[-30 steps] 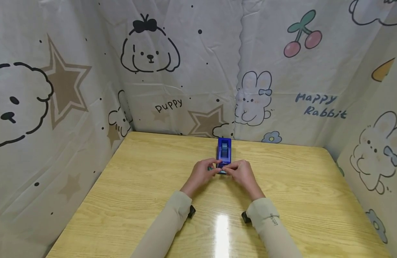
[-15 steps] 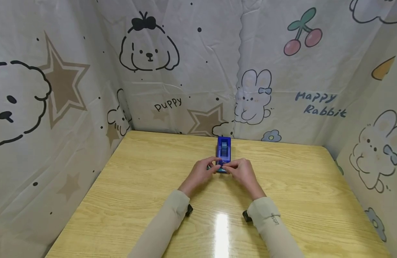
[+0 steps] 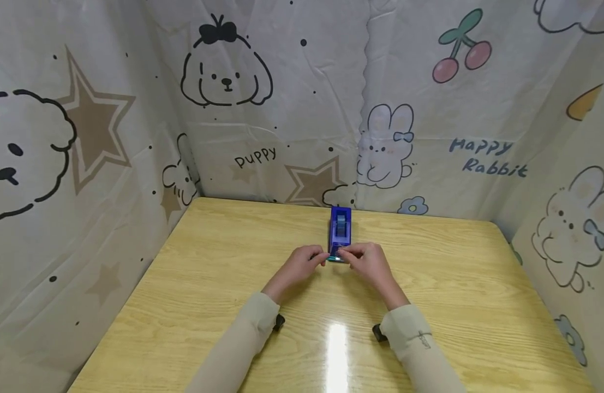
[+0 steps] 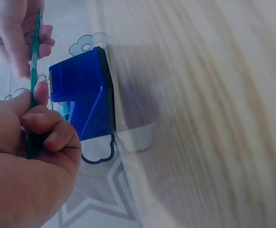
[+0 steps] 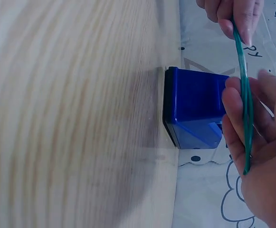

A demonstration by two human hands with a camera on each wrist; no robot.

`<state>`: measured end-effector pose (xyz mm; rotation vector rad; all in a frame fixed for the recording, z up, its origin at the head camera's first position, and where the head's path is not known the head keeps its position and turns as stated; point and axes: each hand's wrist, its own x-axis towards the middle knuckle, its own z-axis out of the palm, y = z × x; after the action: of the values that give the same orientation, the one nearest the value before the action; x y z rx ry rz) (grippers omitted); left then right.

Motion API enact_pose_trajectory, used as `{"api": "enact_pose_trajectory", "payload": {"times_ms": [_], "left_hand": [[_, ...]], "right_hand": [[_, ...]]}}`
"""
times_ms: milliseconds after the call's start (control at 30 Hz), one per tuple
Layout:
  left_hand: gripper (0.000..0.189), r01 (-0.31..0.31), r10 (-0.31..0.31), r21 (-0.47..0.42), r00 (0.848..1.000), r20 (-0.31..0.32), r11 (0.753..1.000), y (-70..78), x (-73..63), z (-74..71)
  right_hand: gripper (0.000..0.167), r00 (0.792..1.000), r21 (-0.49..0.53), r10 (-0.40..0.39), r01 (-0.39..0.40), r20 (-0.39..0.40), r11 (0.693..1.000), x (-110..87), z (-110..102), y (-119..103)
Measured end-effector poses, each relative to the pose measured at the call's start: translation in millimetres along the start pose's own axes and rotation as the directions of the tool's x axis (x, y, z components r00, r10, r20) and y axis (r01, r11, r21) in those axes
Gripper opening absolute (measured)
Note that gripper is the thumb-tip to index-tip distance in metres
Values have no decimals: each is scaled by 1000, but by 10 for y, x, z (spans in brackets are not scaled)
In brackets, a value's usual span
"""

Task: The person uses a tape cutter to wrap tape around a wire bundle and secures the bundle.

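A blue tape dispenser (image 3: pixel 340 232) with a roll in it stands toward the back of the table. In front of its near end, a thin green looped cord (image 5: pixel 246 102) spans both hands, with a pale, shiny stretch partway along it. My left hand (image 3: pixel 302 262) grips one end, fingers curled round it in the left wrist view. My right hand (image 3: pixel 370 262) pinches the other part between thumb and fingers, close to the dispenser's front. In the right wrist view the cord's loop lies across the right fingers, and the dispenser (image 5: pixel 199 95) is just beyond them.
The wood-grain table (image 3: pixel 233 234) is bordered at the back and sides by a pale printed cloth (image 3: pixel 282 71) with cartoon animals and stars. Black wrist cameras (image 3: pixel 378 333) sit at both sleeve cuffs.
My left hand has drawn back to the left from the dispenser's front, and more of the green cord shows between the hands. The right hand has stayed almost in place.
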<state>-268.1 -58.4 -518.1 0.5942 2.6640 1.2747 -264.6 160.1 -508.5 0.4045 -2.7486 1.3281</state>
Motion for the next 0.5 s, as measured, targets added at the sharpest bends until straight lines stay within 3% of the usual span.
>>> {"api": "enact_pose_trajectory", "payload": {"times_ms": [233, 500], "left_hand": [[29, -15, 15, 0, 1000, -26, 1000, -14, -48, 8], [26, -8, 7, -27, 1000, -27, 1000, -3, -91, 31]], "right_hand": [[13, 998, -8, -42, 42, 56, 999, -84, -53, 17], [9, 995, -25, -87, 88, 50, 996, -124, -47, 18]]}}
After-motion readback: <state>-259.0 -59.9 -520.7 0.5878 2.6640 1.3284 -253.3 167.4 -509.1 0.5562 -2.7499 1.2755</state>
